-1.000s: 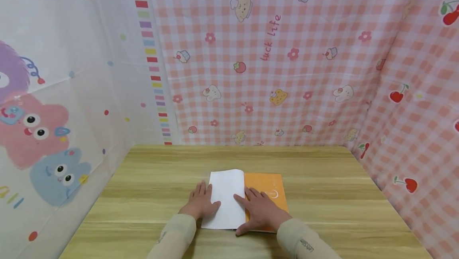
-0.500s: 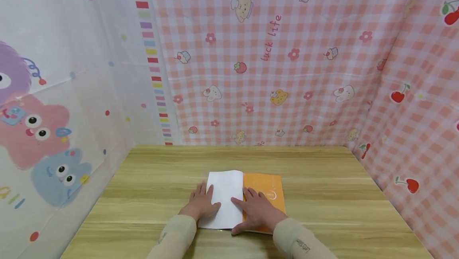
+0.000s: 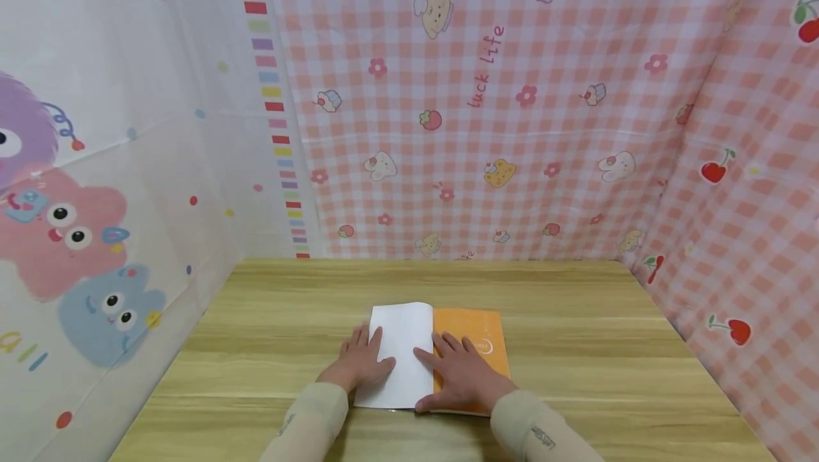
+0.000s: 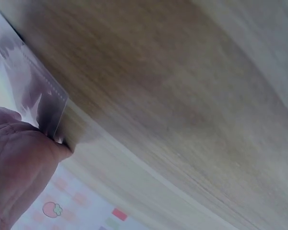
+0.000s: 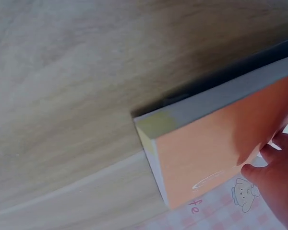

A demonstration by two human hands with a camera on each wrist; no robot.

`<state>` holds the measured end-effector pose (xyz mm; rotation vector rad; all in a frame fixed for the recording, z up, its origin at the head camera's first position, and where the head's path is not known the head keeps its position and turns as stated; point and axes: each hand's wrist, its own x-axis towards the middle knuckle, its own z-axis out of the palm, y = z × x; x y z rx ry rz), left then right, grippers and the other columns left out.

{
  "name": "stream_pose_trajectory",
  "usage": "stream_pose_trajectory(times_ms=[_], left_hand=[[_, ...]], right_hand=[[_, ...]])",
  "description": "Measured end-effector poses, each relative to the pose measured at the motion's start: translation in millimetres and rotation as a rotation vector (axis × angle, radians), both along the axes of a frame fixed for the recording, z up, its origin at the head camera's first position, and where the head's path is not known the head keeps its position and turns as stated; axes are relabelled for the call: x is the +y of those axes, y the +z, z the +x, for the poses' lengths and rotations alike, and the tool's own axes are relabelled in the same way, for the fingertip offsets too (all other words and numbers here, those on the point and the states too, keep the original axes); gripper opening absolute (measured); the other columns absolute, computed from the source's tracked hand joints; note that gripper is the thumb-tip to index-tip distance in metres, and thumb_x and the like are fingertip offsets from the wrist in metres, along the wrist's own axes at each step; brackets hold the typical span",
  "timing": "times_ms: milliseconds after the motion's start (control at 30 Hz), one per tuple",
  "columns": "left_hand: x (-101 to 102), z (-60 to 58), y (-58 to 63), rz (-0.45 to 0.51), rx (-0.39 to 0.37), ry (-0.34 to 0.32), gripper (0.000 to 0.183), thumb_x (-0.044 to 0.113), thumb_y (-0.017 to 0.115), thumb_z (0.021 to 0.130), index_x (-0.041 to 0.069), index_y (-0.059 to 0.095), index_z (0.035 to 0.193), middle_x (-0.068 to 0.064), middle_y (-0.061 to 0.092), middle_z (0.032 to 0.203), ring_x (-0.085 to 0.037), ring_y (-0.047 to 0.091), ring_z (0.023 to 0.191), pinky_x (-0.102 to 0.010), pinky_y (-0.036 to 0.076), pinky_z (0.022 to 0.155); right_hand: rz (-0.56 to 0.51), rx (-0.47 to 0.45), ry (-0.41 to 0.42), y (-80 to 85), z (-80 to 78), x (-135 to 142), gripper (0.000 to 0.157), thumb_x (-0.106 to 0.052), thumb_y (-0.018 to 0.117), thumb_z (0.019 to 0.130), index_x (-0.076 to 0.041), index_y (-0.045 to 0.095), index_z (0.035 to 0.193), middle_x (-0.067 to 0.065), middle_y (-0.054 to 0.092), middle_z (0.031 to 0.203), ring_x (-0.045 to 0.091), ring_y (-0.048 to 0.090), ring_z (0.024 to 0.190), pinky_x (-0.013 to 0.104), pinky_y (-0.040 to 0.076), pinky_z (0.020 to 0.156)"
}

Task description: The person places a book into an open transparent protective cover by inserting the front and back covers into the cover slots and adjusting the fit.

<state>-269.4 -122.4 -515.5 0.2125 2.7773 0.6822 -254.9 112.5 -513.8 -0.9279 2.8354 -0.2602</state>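
Note:
An open book (image 3: 404,327) lies on the wooden table in the head view, its left side white and its right page orange (image 3: 466,323). My left hand (image 3: 360,364) rests on the left edge of the white side, fingers spread and the thumb on the paper. With spread fingers, my right hand (image 3: 462,377) presses the orange page beside the spine, its thumb at the near edge. The left wrist view shows the hand (image 4: 21,167) touching a glossy, see-through cover edge (image 4: 43,91). In the right wrist view, fingertips (image 5: 252,171) touch the orange page above a thick page block (image 5: 221,96).
The wooden table (image 3: 576,327) extends around the book on all sides. A pink checked cloth (image 3: 486,128) hangs behind the table and along its right side. To the left hangs a white cloth (image 3: 192,128) with cartoon figures.
The book and my right hand have shifted slightly to the left. My left hand stays nearly in place, and both hands remain on the book.

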Motion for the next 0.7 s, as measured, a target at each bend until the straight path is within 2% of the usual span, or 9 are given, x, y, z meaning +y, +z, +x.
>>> stream_pose_trajectory(times_ms=[267,533,700], left_hand=[[-1.2,-0.2,4.1,-0.017,0.014,-0.025,0.073,0.038,0.056,0.097,-0.003,0.032,0.152,-0.032,0.014,0.159,-0.045,0.009,0.148,-0.059,0.011,0.117],[-2.9,0.0,2.4,-0.031,0.032,-0.051,0.073,0.037,0.059,0.095,-0.005,0.035,0.15,-0.034,0.014,0.158,-0.046,0.01,0.147,-0.059,0.011,0.117],[-2.9,1.2,-0.9,-0.018,0.047,-0.04,0.073,0.038,0.06,0.094,-0.004,0.037,0.149,-0.037,0.011,0.157,-0.049,0.009,0.146,-0.06,0.012,0.116]], right_hand=[[-0.01,-0.01,-0.007,8.0,3.5,-8.3,0.094,-0.078,0.06,0.078,-0.023,0.042,0.152,0.022,0.03,0.157,0.041,0.027,0.144,0.064,0.022,0.112],[-0.008,0.022,-0.041,-5.1,1.7,-18.8,0.09,-0.08,0.053,0.081,-0.027,0.041,0.153,0.024,0.03,0.157,0.042,0.026,0.144,0.065,0.023,0.11],[-0.013,0.051,-0.063,-7.5,5.0,-18.5,0.09,-0.077,0.053,0.084,-0.021,0.041,0.153,0.02,0.033,0.156,0.039,0.03,0.143,0.064,0.025,0.11]])
